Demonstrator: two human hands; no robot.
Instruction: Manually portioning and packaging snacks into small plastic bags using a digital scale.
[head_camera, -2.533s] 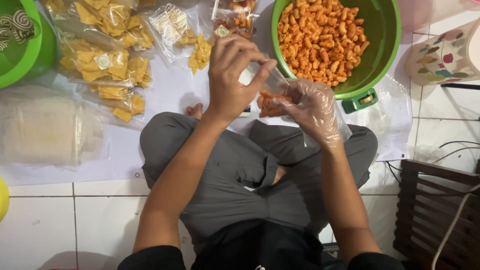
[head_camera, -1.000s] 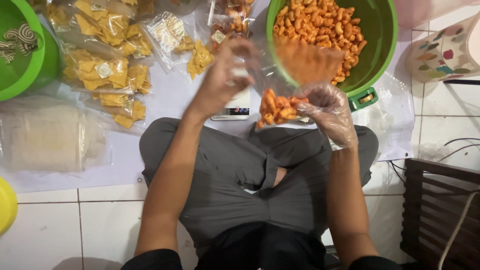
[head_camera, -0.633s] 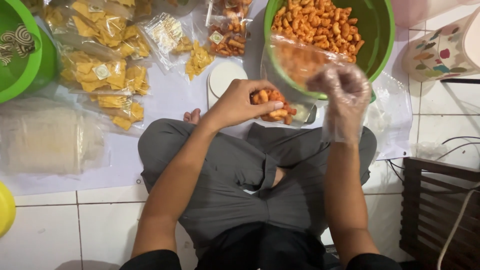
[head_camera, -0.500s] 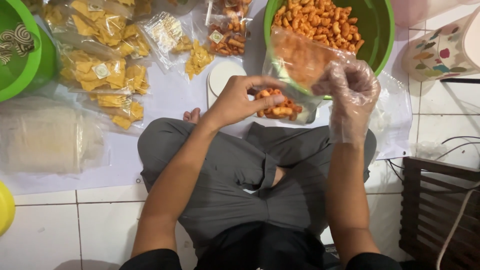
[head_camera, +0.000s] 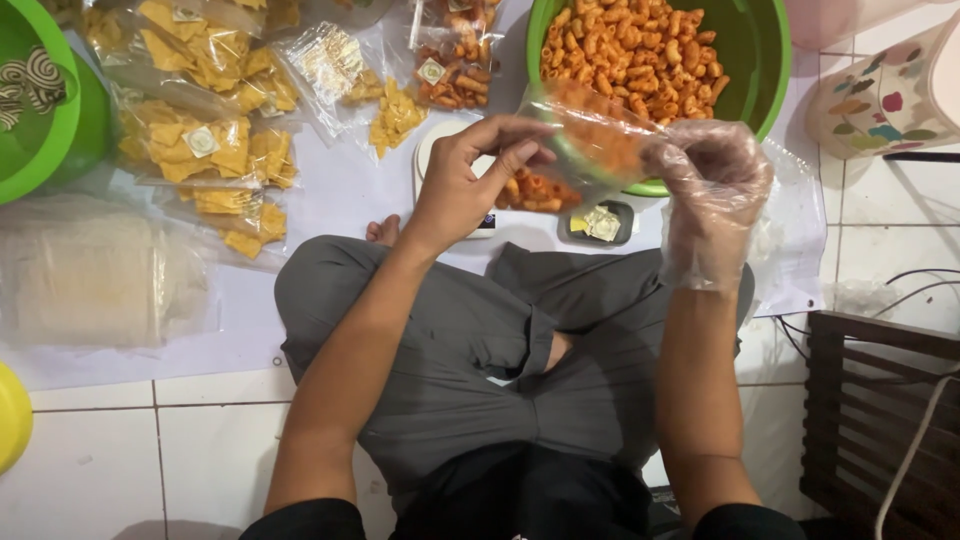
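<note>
1. Grey trousers fill the near field; I sit cross-legged on the white tiled floor, one bare foot showing at the knee.
2. Left hand: bare, grip closed on the left edge of a clear plastic bag, thumb and fingers pinching the film.
3. Right hand: inside a thin transparent glove, grip pinched on the bag's right edge. Bag stretched between both hands, raised, lying across the near rim of the bowl.
4. Bag contents: a small heap of orange macaroni snack gathered at its lower left end, just beside the left palm.
5. Below the bag, a white kitchen scale, partly hidden by the left hand; just beside it a small dark tray with paper labels.
6. Beyond: green bowl heaped with the same orange macaroni.
7. Far left: sealed bags of yellow chips on a white sheet; another green bowl at the edge.
8. Near left: a stack of empty clear bags.
</note>
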